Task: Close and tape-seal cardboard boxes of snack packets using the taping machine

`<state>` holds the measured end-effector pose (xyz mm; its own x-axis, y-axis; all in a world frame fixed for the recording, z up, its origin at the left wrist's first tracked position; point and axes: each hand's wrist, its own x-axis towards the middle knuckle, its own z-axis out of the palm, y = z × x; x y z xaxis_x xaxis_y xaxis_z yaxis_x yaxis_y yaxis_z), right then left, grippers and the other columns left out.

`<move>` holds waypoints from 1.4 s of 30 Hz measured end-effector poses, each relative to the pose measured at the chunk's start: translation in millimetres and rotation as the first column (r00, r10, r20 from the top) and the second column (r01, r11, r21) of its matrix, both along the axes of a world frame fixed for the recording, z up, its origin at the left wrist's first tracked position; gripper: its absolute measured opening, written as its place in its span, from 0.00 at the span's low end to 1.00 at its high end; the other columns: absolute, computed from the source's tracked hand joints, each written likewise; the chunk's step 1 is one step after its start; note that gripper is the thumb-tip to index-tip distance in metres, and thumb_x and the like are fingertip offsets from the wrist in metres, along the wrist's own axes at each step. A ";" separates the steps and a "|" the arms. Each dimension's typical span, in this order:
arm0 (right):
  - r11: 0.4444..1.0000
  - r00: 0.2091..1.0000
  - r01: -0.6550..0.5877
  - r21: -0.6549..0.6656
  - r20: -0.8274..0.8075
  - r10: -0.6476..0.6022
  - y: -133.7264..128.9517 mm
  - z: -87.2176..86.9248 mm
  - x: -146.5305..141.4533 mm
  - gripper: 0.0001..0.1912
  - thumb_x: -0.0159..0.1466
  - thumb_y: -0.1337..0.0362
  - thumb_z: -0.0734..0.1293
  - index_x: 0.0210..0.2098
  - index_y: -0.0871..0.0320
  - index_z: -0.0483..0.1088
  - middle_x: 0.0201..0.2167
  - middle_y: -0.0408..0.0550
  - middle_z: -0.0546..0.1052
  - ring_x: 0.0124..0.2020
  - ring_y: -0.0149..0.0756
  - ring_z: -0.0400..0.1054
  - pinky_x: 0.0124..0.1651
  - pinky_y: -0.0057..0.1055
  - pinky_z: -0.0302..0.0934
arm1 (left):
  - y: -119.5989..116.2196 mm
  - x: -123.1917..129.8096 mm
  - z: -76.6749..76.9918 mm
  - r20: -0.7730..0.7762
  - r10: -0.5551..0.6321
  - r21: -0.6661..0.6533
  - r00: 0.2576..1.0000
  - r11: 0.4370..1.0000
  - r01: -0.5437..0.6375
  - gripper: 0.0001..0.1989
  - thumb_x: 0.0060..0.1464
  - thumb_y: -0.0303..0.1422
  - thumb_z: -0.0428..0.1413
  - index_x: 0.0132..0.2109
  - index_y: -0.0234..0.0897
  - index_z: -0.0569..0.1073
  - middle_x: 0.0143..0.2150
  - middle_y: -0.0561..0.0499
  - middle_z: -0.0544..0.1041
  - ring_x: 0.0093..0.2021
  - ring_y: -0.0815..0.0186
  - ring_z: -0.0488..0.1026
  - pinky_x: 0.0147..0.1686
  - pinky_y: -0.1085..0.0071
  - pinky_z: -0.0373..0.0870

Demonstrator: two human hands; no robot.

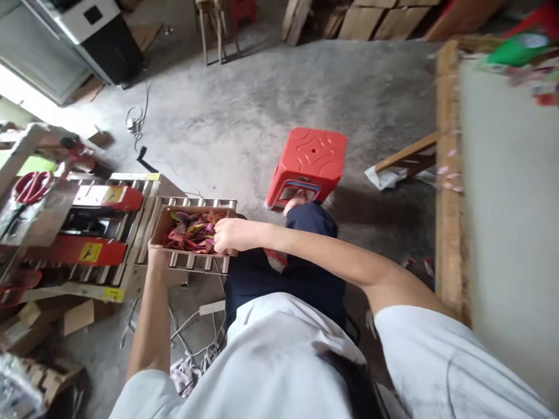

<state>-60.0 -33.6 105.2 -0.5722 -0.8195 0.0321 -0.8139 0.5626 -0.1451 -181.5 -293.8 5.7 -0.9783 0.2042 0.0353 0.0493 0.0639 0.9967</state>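
An open cardboard box [164, 226] stands on metal rollers at the left. Inside it lie many small, crumpled packets [192, 233], mostly red and pink with some yellow. My left hand [158, 254] grips the box at its near left corner, with most of the fingers hidden behind the wall. Across my lap, my right hand [227, 235] reaches to the box's right end. Its fingers are curled over that wall and close against the packets; the fingertips are hidden.
The roller conveyor [187, 265] leads left into a machine with red side guides [98, 250]. Scissors [32, 187] lie on it. A red plastic stool [312, 154] stands ahead, my foot at it. A wood-edged table [449, 174] is at the right. Cables and a power strip [212, 308] lie below.
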 end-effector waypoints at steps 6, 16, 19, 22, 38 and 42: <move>0.781 0.965 0.252 -0.572 0.086 -0.248 15.9 -25.1 12.3 0.21 0.70 0.58 0.64 0.60 0.58 0.65 0.68 0.59 0.61 0.70 0.42 0.52 0.69 0.47 0.52 | -24.1 -8.8 17.0 -0.044 0.099 0.257 0.994 0.963 -0.085 0.18 0.41 0.42 0.69 0.40 0.40 0.81 0.41 0.50 0.79 0.40 0.67 0.76 0.48 0.71 0.73; 0.927 0.938 0.310 -0.210 0.227 -0.262 -43.3 -78.4 -45.3 0.16 0.66 0.62 0.69 0.49 0.67 0.76 0.59 0.62 0.72 0.67 0.48 0.58 0.73 0.46 0.47 | -20.8 -6.8 82.3 0.179 -0.623 -0.487 0.762 0.616 0.619 0.34 0.27 0.45 0.75 0.46 0.44 0.83 0.43 0.45 0.80 0.48 0.51 0.73 0.54 0.57 0.71; 0.865 0.929 0.324 -0.384 0.300 -0.215 -36.3 -80.1 -43.0 0.13 0.66 0.69 0.67 0.50 0.61 0.76 0.58 0.56 0.73 0.66 0.43 0.60 0.71 0.45 0.52 | -11.3 -11.6 71.2 0.203 -0.573 -0.469 0.794 0.655 0.592 0.28 0.34 0.45 0.73 0.45 0.40 0.82 0.40 0.44 0.80 0.43 0.53 0.76 0.45 0.61 0.75; 0.654 0.908 0.381 -0.653 0.399 -0.131 -24.0 -69.2 -35.3 0.16 0.68 0.72 0.60 0.50 0.58 0.75 0.57 0.51 0.75 0.65 0.38 0.63 0.68 0.42 0.58 | -5.6 -14.1 54.0 0.146 -0.425 -0.440 0.893 0.781 0.443 0.34 0.33 0.45 0.73 0.48 0.34 0.78 0.38 0.44 0.79 0.36 0.59 0.76 0.37 0.65 0.74; 0.618 0.772 0.631 -0.469 0.299 -0.561 -28.9 -76.4 32.3 0.40 0.56 0.70 0.75 0.65 0.66 0.62 0.69 0.66 0.58 0.72 0.53 0.48 0.71 0.54 0.48 | 49.0 68.3 40.7 -0.444 -0.173 -0.697 0.879 0.684 -0.217 0.42 0.56 0.40 0.60 0.71 0.33 0.51 0.74 0.30 0.46 0.74 0.42 0.44 0.70 0.42 0.44; 0.559 0.841 0.541 -0.629 0.408 -0.354 -4.2 -80.3 31.7 0.31 0.55 0.73 0.72 0.58 0.63 0.70 0.64 0.61 0.68 0.67 0.47 0.59 0.70 0.46 0.53 | 91.3 107.8 22.4 -0.339 -0.416 -0.743 0.844 0.668 0.030 0.35 0.61 0.42 0.53 0.71 0.34 0.54 0.72 0.35 0.55 0.75 0.44 0.39 0.70 0.41 0.39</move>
